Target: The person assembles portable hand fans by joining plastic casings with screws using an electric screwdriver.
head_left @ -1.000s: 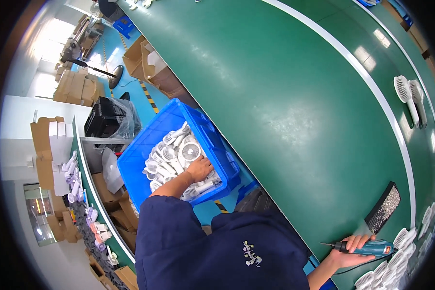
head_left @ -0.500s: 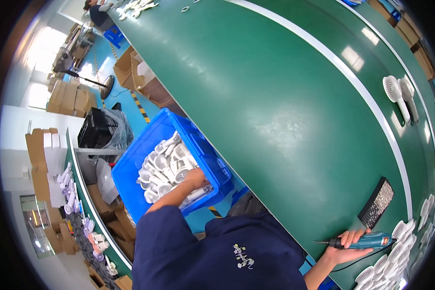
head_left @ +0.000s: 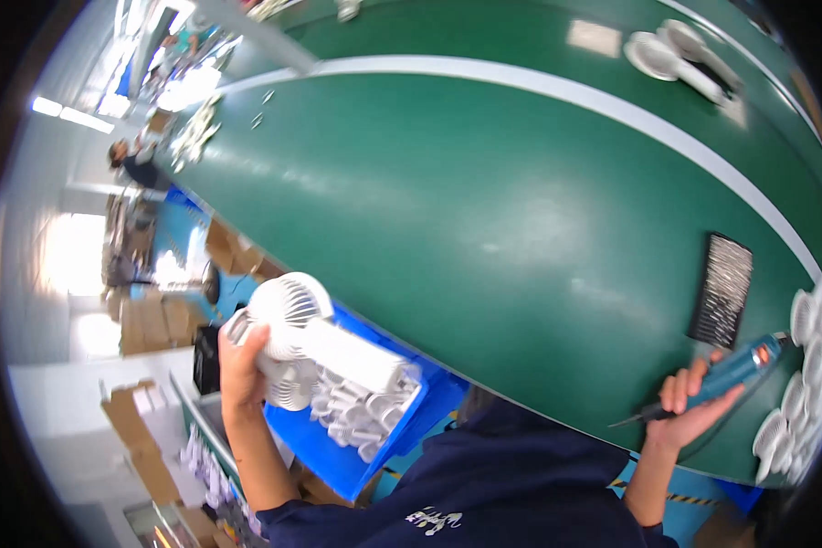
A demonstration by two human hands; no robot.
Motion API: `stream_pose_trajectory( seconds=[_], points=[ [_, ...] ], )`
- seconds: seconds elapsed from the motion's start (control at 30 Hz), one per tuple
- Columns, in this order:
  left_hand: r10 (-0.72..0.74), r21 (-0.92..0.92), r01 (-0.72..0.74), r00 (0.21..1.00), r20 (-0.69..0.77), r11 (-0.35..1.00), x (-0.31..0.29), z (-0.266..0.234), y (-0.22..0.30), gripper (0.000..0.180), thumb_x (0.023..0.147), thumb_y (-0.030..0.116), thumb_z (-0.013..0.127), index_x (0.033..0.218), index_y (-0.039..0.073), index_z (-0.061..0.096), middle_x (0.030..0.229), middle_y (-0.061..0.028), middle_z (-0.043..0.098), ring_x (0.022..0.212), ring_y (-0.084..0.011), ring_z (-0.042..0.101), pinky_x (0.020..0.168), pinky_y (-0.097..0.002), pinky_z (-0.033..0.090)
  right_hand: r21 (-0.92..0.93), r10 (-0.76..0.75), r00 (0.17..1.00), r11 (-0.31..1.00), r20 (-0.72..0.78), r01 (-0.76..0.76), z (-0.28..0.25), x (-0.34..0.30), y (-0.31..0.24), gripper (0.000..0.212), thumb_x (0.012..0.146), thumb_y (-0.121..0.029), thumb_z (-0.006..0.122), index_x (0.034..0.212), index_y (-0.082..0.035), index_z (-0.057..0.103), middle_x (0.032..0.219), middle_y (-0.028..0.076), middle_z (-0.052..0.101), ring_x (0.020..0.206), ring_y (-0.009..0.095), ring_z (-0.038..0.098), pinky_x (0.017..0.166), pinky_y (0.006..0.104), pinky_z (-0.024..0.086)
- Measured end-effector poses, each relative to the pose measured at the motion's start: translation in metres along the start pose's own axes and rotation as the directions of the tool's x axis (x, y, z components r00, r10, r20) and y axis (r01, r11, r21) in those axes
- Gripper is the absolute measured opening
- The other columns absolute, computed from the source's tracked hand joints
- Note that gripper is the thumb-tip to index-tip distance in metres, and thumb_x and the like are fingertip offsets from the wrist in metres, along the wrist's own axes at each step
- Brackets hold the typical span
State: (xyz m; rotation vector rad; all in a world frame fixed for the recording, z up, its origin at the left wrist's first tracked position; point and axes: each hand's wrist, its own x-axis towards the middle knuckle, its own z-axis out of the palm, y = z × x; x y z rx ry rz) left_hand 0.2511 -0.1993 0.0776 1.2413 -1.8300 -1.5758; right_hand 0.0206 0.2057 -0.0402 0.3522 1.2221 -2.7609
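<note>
Head view shows a big green worktop [head_left: 484, 210] with a white stripe running across it. It curves because of the lens.

On the person's left side, the left hand [head_left: 239, 361] is wrapped around a white hand fan [head_left: 315, 333]. The fingers grip it near the round grille head, and the white handle sticks out to the right. The fan is held up in the air above a blue bin [head_left: 361, 447]. The bin sits below the near edge of the worktop, beside the person, and it is full of more white fan parts [head_left: 352, 411]. The held fan hides part of the bin.

On the person's right side, the right hand [head_left: 690, 411] is closed around a blue power screwdriver [head_left: 731, 370]. Its thin dark tip points to the left, low over the green top. Just above that hand lies a black tray [head_left: 723, 290], flat on the worktop. Near the right edge there is a row of white round fan covers [head_left: 799, 384], close to the screwdriver.

Far away, at the top right, two more white fans [head_left: 680, 55] lie on the worktop. Small white bits [head_left: 192, 137] lie at the far left end. Another person [head_left: 132, 164] stands there, small and blurry. Brown cardboard boxes [head_left: 151, 320] stand on the floor at the left.
</note>
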Motion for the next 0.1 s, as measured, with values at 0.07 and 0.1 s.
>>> stream_pose_trajectory(
  seconds=[0.07, 0.1],
  points=[
    [-0.029, 0.084, 0.008, 0.965, 0.262, 0.996, 0.027, 0.065, 0.010, 0.042, 0.076, 0.021, 0.078, 0.108, -0.001, 0.062, 0.087, -0.0042, 0.066, 0.073, -0.0102, 0.060, 0.068, -0.0238, 0.048, 0.073, 0.050, 0.999, 0.996, -0.012, -0.049, -0.001, -0.002, 0.001, 0.059, 0.098, -0.061, 0.029, 0.118, -0.008, 0.043, 0.064, 0.002, 0.042, 0.037, 0.010, 0.033, 0.030, 0.0243, 0.029],
    [-0.012, 0.065, -0.010, 0.945, 0.326, 0.998, 0.034, 0.084, 0.010, 0.042, 0.076, 0.021, 0.078, 0.108, -0.001, 0.062, 0.087, -0.0042, 0.066, 0.073, -0.0102, 0.060, 0.068, -0.0238, 0.048, 0.117, 0.080, 0.997, 0.990, 0.008, -0.080, -0.003, -0.005, 0.004, 0.061, 0.097, -0.064, 0.029, 0.119, -0.009, 0.043, 0.064, 0.003, 0.043, 0.037, 0.012, 0.033, 0.030, 0.0267, 0.031]
  ],
)
